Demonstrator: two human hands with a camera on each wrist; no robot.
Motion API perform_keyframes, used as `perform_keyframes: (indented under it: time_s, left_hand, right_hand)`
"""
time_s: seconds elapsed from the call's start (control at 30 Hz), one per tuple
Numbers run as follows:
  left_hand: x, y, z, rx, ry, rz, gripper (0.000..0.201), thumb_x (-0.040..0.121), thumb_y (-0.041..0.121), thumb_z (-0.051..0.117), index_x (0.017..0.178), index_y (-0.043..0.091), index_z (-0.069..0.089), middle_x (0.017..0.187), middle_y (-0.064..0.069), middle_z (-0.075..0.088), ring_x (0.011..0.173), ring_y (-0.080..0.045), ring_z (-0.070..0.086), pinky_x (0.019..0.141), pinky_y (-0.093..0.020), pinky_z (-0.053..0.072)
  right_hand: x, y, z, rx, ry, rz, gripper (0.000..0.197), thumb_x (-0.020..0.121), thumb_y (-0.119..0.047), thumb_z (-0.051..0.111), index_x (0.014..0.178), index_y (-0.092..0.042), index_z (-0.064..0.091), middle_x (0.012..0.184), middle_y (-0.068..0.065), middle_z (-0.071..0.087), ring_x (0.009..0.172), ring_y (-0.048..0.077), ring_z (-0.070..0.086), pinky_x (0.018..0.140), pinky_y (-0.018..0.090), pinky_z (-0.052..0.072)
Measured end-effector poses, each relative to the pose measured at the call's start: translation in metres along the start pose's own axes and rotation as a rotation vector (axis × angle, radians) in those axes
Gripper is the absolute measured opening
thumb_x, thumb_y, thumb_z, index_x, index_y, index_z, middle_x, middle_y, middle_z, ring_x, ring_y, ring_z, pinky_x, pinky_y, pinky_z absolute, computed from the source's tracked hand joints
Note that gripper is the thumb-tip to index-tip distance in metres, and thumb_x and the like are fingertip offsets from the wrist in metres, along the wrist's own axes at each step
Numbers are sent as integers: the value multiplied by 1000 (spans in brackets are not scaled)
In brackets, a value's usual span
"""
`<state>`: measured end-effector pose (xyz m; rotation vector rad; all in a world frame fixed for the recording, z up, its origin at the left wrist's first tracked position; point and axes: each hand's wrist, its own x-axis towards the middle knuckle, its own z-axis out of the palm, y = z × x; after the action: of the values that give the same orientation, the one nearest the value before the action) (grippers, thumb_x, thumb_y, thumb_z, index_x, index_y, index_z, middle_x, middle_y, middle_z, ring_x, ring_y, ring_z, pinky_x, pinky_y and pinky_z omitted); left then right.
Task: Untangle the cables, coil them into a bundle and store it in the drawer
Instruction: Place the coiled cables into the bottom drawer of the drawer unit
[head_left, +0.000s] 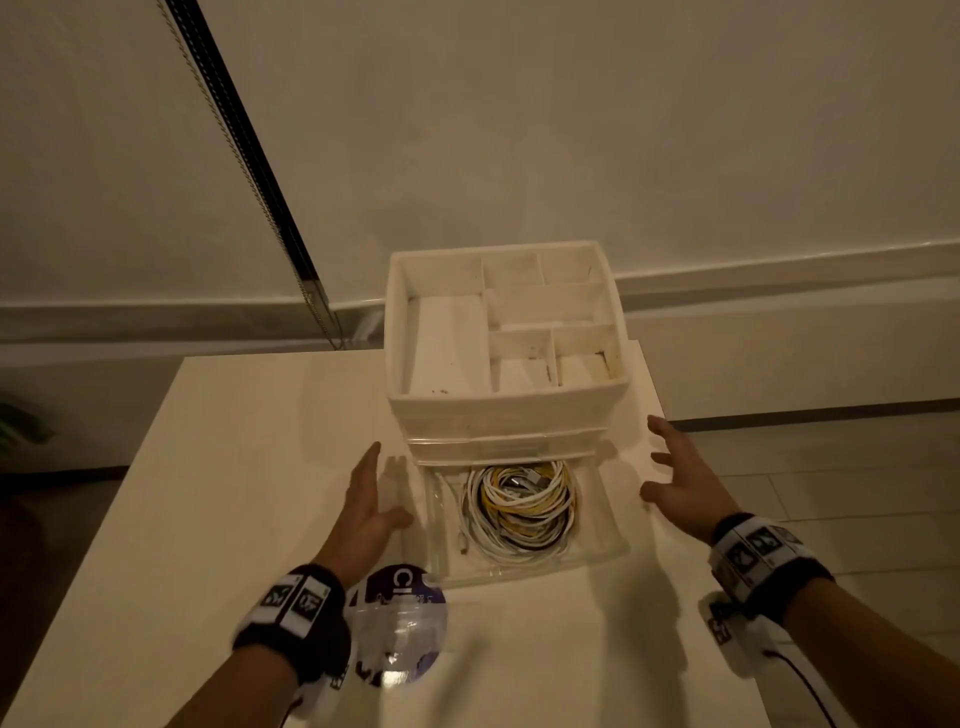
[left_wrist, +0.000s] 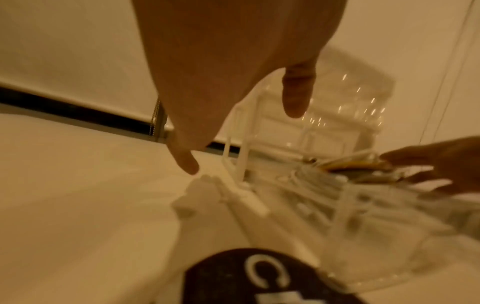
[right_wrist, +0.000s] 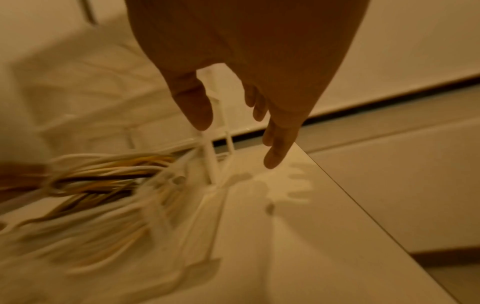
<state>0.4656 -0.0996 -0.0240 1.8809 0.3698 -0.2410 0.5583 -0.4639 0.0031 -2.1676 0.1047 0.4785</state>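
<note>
Fingers on both hands are spread and slack, so neither grip holds anything: the left hand (head_left: 370, 501) hovers just left of the pulled-out clear drawer (head_left: 605, 545), the right hand (head_left: 680, 483) just to its right, both apart from it. Inside the drawer lies the cable bundle (head_left: 519, 506), a round coil of white, yellow and dark strands, on the pale surface (head_left: 234, 467) below the white organiser (head_left: 498, 410).

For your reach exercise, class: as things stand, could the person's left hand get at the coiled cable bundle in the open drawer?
Probably yes. The left hand hovers open beside the pulled-out clear drawer, and nothing covers the cable bundle from above.
</note>
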Motion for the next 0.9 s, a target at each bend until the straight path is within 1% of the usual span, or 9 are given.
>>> perform_keyframes:
  time_s: [0.13,0.27,0.37,0.43,0.6,0.7,0.77,0.83,0.9]
  left_hand:
    - [23,7,24,-37,-32,45,78,89,17,66,146,48,23,141,13,46,117,-22,58,81,-41,57]
    - [32,2,44,145,179,95,73,83,6,61,144,36,34,131,3,57,114,-21,57,97,-37,47]
    - [34,-1,55,174,312,70,53,85,3,56,132,27,49,91,-8,67,88,-39,67,76,-35,53]
    - [37,2,57,187,368,81,40,86,3,57,122,20,56,77,-6,63,81,-39,67,68,-28,46]
    - [45,19,55,229,433,75,19,89,6,60,107,2,65,105,-17,72,99,-33,66,76,-24,40]
    - [43,19,48,260,353,58,22,90,11,62,111,8,64,105,-12,72,94,-28,66,76,-25,43]
    - [34,15,30,135,161,33,39,89,10,63,124,24,58,112,3,69,102,-17,64,83,-29,49]
    - [21,11,7,22,-115,36,72,81,6,60,140,39,38,130,24,51,123,-11,51,92,-23,46]
    - [13,10,-11,205,-337,52,99,73,17,65,147,46,6,141,38,19,136,-6,28,105,-24,36]
  right_hand:
    - [19,3,28,142,-152,117,99,81,-17,73,151,-37,6,157,-3,22,122,33,52,68,41,57]
    - [18,-1,73,164,18,-10,110,69,-31,81,150,-37,8,153,-2,32,131,23,44,109,48,38]
    - [14,-6,89,202,123,-14,81,77,-21,74,145,-30,29,138,0,51,122,22,51,106,41,41]
    - [13,-11,88,215,161,33,57,79,-6,64,128,-23,40,121,11,61,105,28,59,93,37,47]
    - [16,-19,88,253,290,-8,44,78,4,59,108,-22,40,112,12,59,100,33,59,82,32,42]
    - [18,-17,85,208,228,14,48,77,3,59,116,-20,42,119,12,59,100,32,60,81,31,44]
    - [18,-14,70,276,70,64,64,78,7,60,132,-20,38,131,11,53,107,29,59,76,28,47]
    - [13,-12,47,270,-130,61,91,74,12,58,146,-30,23,147,2,36,126,26,45,76,30,49]
    - [6,-11,25,64,-316,-27,112,68,10,63,150,-38,4,149,-14,21,136,17,28,94,37,48]
